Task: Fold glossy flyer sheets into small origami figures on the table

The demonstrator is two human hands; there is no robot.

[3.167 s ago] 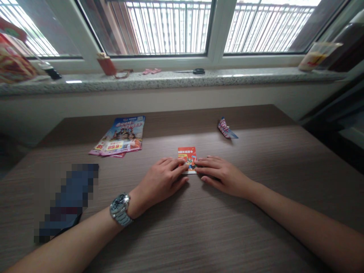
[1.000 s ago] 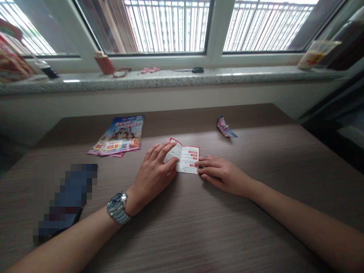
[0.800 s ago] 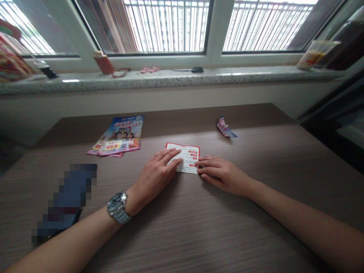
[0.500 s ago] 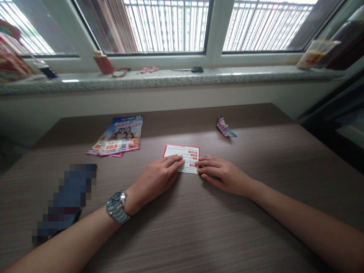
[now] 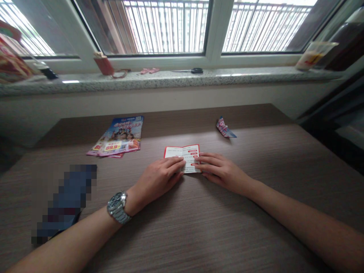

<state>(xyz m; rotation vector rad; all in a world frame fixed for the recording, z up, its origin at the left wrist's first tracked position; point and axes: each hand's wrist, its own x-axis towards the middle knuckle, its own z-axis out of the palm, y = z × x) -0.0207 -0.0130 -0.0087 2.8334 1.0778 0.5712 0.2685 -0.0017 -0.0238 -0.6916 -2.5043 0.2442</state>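
A small white leaflet with a red border [image 5: 189,151] lies on the table between my hands, creased down its middle. Fingers of my left hand [image 5: 163,173] lie close together over its left half, the thumb at the near edge. My right hand [image 5: 220,168] has the right edge between its fingertips and thumb, though the thumb's grip is partly hidden. That right half looks slightly raised. A silver watch [image 5: 118,206] is on my left wrist.
Colourful flyers [image 5: 122,136] lie overlapped at the back left. A folded piece of printed paper [image 5: 224,128] stands at the back right. A blurred-out dark blue item [image 5: 68,201] is beside my left forearm. Scissors [image 5: 196,71] rest on the stone windowsill [image 5: 159,81].
The leaflet, nearly flat before, now shows a clear middle crease, its right half tilted up. My right fingers have moved slightly further over its edge; the left hand has shifted a little right.
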